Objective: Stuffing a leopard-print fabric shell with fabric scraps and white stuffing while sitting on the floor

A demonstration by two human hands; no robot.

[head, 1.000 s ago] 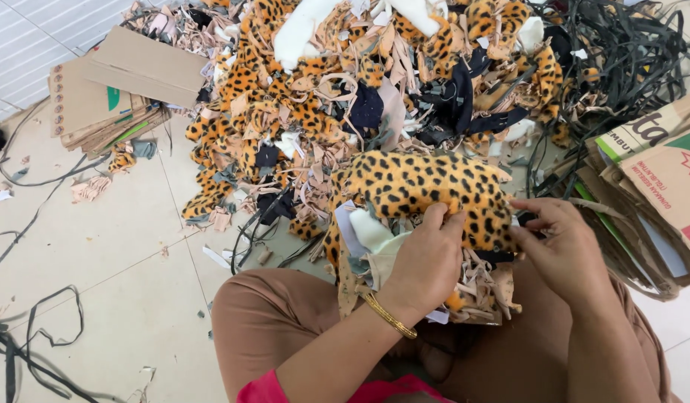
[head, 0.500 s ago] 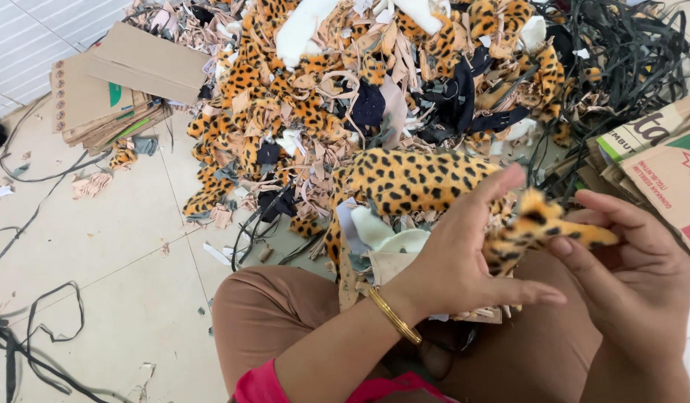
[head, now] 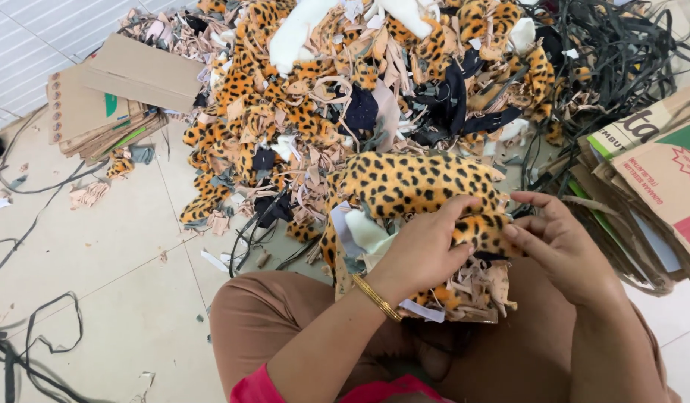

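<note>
A bundle of leopard-print plush fabric rests on my lap, with pale scraps and white stuffing under it. My left hand, with a gold bangle at the wrist, presses on the right end of the bundle, fingers curled over a leopard-print piece. My right hand meets it from the right, fingertips touching that same piece. Both hands grip the fabric together at the bundle's near right corner.
A big heap of leopard-print, white and dark fabric scraps covers the tiled floor ahead. Flattened cardboard lies at the left, more cardboard at the right. Black straps tangle at the top right; black cords trail at the lower left.
Half a second ago my right hand held a small leopard piece lifted away to the right. Now both hands have come back together on the bundle's right end.
</note>
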